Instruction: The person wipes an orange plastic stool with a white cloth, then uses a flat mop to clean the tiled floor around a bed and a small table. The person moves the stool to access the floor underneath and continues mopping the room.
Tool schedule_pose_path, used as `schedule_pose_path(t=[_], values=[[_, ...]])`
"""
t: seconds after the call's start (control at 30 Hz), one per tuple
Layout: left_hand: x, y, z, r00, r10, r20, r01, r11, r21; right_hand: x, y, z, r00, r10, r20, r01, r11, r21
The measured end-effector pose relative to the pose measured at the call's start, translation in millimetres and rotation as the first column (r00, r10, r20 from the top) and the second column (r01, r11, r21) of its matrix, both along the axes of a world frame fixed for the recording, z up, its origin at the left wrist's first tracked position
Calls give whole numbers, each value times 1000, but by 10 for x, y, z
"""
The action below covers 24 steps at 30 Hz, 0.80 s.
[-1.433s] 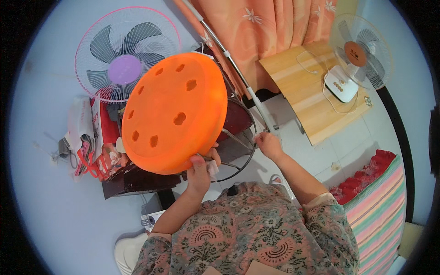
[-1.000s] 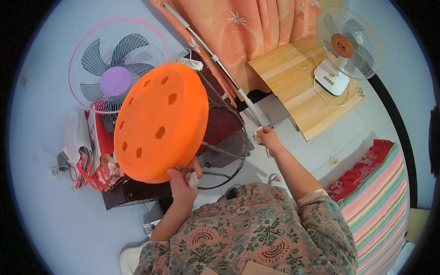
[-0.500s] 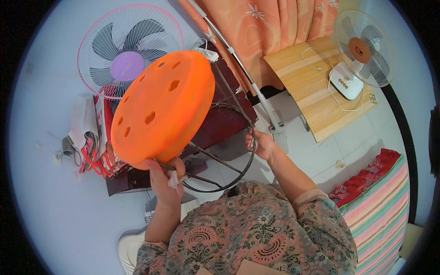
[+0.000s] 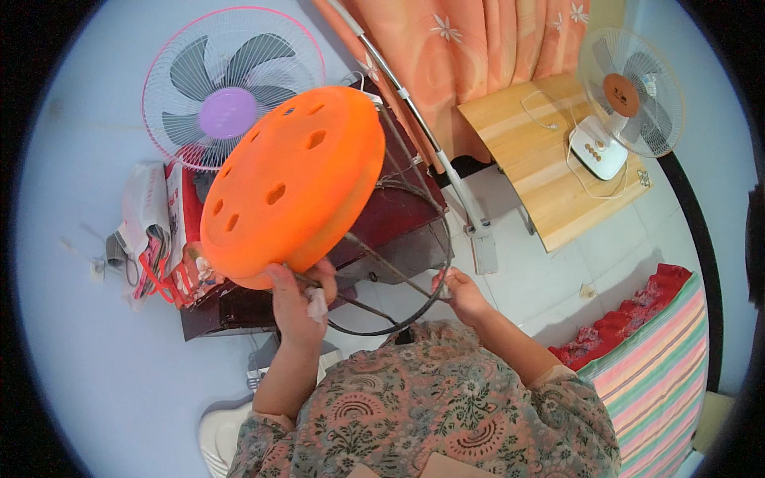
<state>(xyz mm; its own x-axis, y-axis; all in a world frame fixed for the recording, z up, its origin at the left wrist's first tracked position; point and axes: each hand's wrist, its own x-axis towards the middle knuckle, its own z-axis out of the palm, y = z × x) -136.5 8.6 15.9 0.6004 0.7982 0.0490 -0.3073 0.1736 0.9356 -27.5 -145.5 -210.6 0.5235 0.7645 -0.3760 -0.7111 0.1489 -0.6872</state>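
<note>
A round stool with an orange plastic seat (image 4: 291,175) is held up tilted on its side. Its seat, dotted with several holes, faces up and left, and its dark metal legs and ring (image 4: 442,275) point right toward my body. My left hand (image 4: 301,307) is closed around a leg just under the seat's near edge, with a crumpled white tissue (image 4: 317,304) in its fingers. On the ring's near right part, my right hand (image 4: 466,296) pinches the metal, and a bit of white cloth or tissue (image 4: 445,291) shows at its fingertips.
A dark red table (image 4: 410,239) stands behind the stool, with a pink-rimmed fan (image 4: 227,111) and bags (image 4: 147,207) to the left. At right are a small wooden table (image 4: 550,167), a white-based fan (image 4: 621,95) and a striped bed cover (image 4: 653,358). A metal pole (image 4: 422,119) leans by the orange curtain.
My right hand has slid along the ring, nearer to my body. The stool and my left hand have shifted slightly to the right.
</note>
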Motion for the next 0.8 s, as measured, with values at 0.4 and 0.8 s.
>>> schedule_pose_path(t=[0.4, 0.8], values=[[392, -139, 148, 767, -589, -256, 641, 684, 348, 96, -287, -68, 971, -237, -38, 240, 962, 132], [415, 226, 392, 802, -517, -300, 597, 699, 393, -181, -287, 12, 995, 6, 98, -13, 997, 73]])
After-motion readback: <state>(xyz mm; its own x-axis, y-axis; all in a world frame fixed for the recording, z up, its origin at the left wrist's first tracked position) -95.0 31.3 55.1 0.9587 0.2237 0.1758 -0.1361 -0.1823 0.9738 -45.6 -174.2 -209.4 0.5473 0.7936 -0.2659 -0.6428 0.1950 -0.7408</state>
